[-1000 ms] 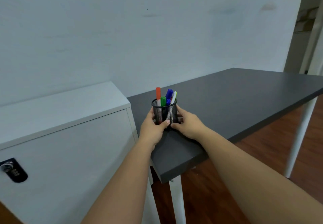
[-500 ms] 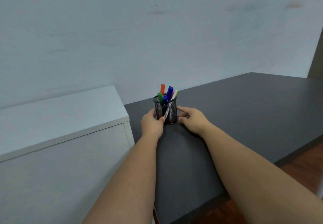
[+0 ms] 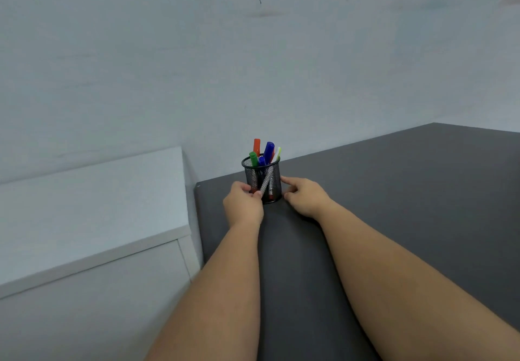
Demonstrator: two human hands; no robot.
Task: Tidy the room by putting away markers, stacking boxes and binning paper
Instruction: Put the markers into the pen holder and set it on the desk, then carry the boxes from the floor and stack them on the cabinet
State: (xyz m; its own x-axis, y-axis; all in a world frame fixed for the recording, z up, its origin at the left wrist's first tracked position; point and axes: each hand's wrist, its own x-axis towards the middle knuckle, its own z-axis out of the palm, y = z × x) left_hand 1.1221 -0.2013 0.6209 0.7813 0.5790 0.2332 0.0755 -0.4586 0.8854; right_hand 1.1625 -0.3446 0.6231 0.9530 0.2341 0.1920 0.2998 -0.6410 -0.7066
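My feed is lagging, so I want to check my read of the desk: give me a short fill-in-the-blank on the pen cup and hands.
The black wire-mesh pen cup stands on the dark grey ____.
The tallest marker has an ____ cap.
The left hand and right hand touch the cup on ____ sides.
Left of the desk stands a ____ cabinet.

Missing words: desk; orange; opposite; white

Two bare arms, no sleeves in sight, left hand (image 3: 244, 205) and right hand (image 3: 305, 198) both bare, short plain fingernails, no rings, no watch, no bands on the wrists, smooth long forearms, wider near the bottom edge
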